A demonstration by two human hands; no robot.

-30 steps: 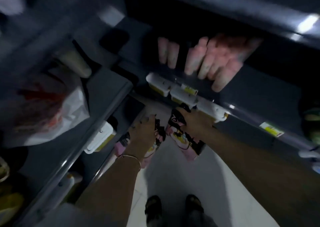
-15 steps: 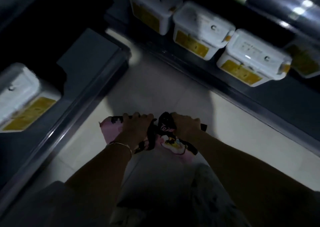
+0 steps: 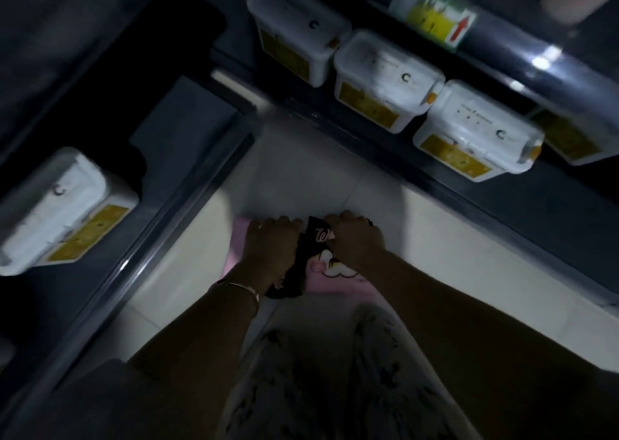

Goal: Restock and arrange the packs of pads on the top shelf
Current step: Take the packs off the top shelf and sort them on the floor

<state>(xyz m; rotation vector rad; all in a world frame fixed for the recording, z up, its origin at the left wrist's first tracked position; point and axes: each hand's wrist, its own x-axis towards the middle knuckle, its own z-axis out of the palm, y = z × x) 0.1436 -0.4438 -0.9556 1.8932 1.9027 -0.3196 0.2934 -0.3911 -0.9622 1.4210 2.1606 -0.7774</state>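
The left hand (image 3: 271, 250) and the right hand (image 3: 356, 242) both curl tight on the pink and black packs (image 3: 315, 267). The packs are side by side, low over the floor (image 3: 435, 238). White tubs (image 3: 382, 77) sit on the far shelf (image 3: 569, 205).

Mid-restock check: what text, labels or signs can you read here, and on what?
"W...", script, the rest hidden behind the right hand: on the pack of pads.
Red arrow, its print blurred: shelf-edge label.
Too blurred to read: yellow labels on the white tubs.
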